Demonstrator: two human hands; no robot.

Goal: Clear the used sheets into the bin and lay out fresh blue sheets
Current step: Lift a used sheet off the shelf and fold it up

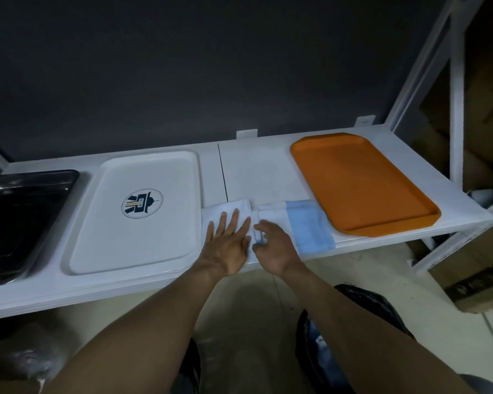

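Observation:
A folded sheet lies on the white shelf (256, 169) between two trays, white on its left part (225, 210) and blue on its right part (310, 226). My left hand (228, 243) lies flat on the white part with its fingers straight. Beside it, my right hand (273, 245) curls its fingers and pinches a fold of the white sheet near the middle. Down on the floor at the lower right stands a bin lined with a black bag (362, 331), with something blue inside.
A white tray with a round logo (137, 211) sits left of the sheets, and a black tray (15, 220) at the far left. An orange tray (362, 183) lies right of the sheets. A white rack post (456, 109) and cardboard boxes (478, 280) stand at the right.

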